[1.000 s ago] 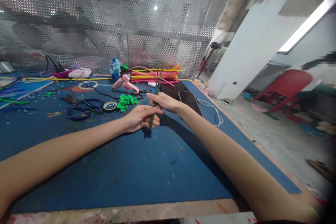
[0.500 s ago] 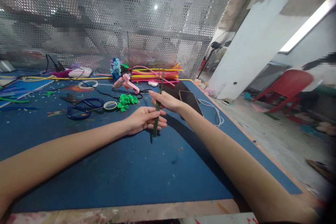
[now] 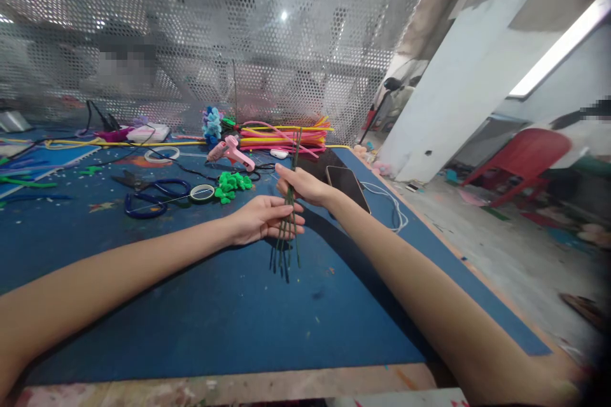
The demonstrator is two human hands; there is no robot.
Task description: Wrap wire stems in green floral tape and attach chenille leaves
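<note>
Several thin dark green stems (image 3: 289, 226) stand nearly upright over the blue mat (image 3: 229, 311), their lower ends fanned apart. Around their upper part, my right hand (image 3: 301, 186) is closed. Lower down, my left hand (image 3: 267, 219) has its thumb on the stems and its other fingers behind them. Left of the hands lie a bunch of green fuzzy pieces (image 3: 231, 186), a roll of tape (image 3: 202, 193) and scissors with blue handles (image 3: 157, 197).
A pink glue gun (image 3: 231, 152), a blue fuzzy flower piece (image 3: 211, 124) and pink and yellow fuzzy sticks (image 3: 281, 138) lie behind the hands. A phone (image 3: 348, 187) and white cable (image 3: 398, 206) are at the right. A perforated metal panel (image 3: 191, 32) stands behind.
The stems have slid down and their lower ends have spread from a tight bundle into a fan. Both hands have stayed almost in place.
</note>
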